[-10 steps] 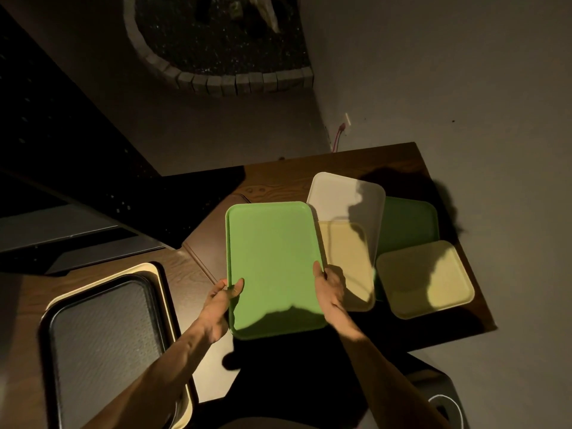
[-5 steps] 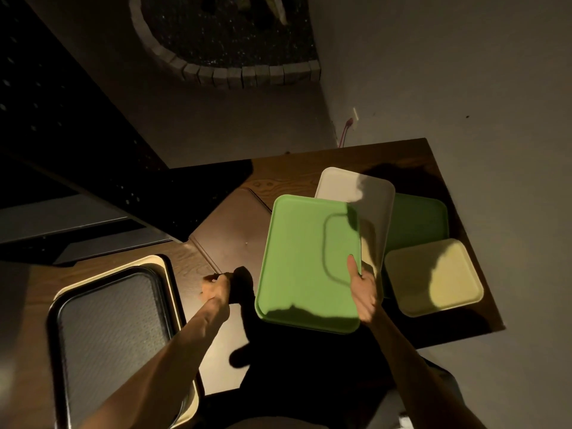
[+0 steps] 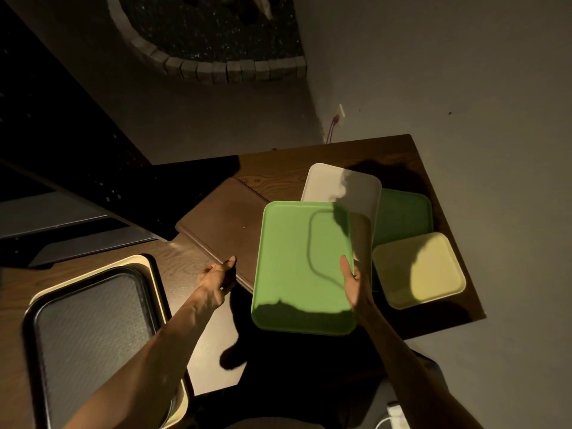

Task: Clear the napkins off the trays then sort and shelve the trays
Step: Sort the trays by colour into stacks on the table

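My right hand grips the right edge of a large light green tray, thumb on top, holding it over the table's front. Partly under it lie a white tray and a tan one. Behind them sits a dark green tray, with a small yellow tray resting on it. My left hand hovers over the edge of a brown tray, fingers loosely curled, holding nothing. No napkins are visible.
A black textured tray sits stacked on a cream tray at the lower left. The wooden table ends at a grey wall on the right. A brick-edged planter lies beyond on the floor.
My left hand let go of the light green tray and moved left toward the brown tray. My right hand alone carried the green tray rightward over the white and tan trays.
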Demonstrator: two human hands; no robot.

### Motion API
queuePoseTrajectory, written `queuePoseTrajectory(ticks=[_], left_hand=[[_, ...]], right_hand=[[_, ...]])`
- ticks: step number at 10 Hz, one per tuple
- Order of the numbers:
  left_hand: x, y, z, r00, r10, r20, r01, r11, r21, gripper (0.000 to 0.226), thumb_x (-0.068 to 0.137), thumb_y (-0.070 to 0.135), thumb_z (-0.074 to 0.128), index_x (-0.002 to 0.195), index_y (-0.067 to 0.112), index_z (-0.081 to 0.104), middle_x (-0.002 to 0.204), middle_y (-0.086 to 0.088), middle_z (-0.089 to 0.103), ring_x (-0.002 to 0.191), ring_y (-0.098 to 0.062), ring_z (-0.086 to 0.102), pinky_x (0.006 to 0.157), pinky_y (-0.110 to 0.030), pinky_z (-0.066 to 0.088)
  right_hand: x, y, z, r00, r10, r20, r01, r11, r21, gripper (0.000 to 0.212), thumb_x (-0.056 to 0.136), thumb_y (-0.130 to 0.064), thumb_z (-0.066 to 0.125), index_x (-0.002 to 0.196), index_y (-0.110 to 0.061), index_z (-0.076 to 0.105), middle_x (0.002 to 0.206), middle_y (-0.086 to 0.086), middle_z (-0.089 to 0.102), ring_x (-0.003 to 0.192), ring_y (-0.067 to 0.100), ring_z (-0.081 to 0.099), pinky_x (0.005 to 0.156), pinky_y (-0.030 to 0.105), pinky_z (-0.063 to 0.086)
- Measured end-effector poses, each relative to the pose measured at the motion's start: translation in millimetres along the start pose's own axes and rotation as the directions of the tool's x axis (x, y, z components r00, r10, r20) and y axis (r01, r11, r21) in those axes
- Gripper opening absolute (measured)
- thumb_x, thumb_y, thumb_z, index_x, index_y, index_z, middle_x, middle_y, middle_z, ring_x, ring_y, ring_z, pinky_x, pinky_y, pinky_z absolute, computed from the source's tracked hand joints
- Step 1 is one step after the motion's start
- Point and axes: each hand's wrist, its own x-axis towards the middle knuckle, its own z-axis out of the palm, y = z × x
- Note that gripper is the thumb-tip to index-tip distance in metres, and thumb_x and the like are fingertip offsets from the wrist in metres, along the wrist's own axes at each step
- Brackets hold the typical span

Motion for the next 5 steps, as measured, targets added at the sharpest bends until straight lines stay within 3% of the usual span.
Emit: queuePoseTrajectory(ticks=[1,2,3,4,5], left_hand=[[-6.2,1.7,0.1,0.995,0.1,0.004,-0.1,0.993,-0.057,0.047,0.084,0.012,0.074,0.063,0.022,0.033,0.053,-0.002,0.043,0.053,-0.017,0.04,0.061,-0.03,0.05],[-19.8,13.0,-6.0,0.981,0.182,0.063,-0.177,0.98,-0.088,0.053,0.081,0.006,0.076,0.059,0.024,0.031,0.055,0.0,0.044,0.057,-0.015,0.043,0.064,-0.03,0.051],[-41.2,29.4,-12.3,0.957,0.272,0.1,-0.258,0.957,-0.134,0.042,0.084,-0.001,0.07,0.062,0.02,0.041,0.082,-0.009,0.065,0.081,-0.018,0.064,0.065,-0.03,0.056],[-64.5,48.3,-14.2,0.92,0.368,0.135,-0.364,0.93,-0.051,0.036,0.086,0.004,0.069,0.065,0.02,0.044,0.096,-0.009,0.071,0.089,-0.022,0.066,0.066,-0.033,0.05],[-87.8,67.9,-15.4,0.841,0.513,0.175,-0.533,0.841,0.095,0.023,0.086,0.004,0.067,0.075,0.014,0.05,0.088,-0.007,0.068,0.084,-0.022,0.065,0.066,-0.037,0.052]], right_hand=[[-0.7,5.1,-6.1,0.995,0.079,0.06,-0.077,0.997,-0.023,0.081,0.087,-0.073,0.042,0.151,-0.024,0.031,0.15,0.0,0.04,0.142,0.023,0.035,0.118,0.048,0.028],[9.8,5.2,-5.8,0.998,0.03,0.048,-0.037,0.986,0.159,0.074,0.087,-0.063,0.057,0.146,-0.019,0.041,0.144,-0.003,0.051,0.135,0.022,0.047,0.112,0.039,0.041],[0.9,-22.8,-6.2,0.999,0.033,-0.003,-0.03,0.959,0.281,0.042,0.102,-0.017,0.049,0.141,-0.003,0.044,0.132,0.0,0.052,0.118,0.016,0.05,0.078,0.004,0.048],[-2.1,-34.4,-11.5,0.996,0.087,0.02,-0.085,0.861,0.501,0.05,0.099,-0.024,0.055,0.142,-0.001,0.045,0.117,0.009,0.065,0.103,0.014,0.057,0.062,-0.001,0.044],[-19.7,-46.4,-15.8,0.992,0.114,0.059,-0.128,0.836,0.533,0.054,0.104,-0.012,0.03,0.154,-0.028,0.02,0.118,0.027,0.061,0.116,0.025,0.057,0.099,0.019,0.04]])
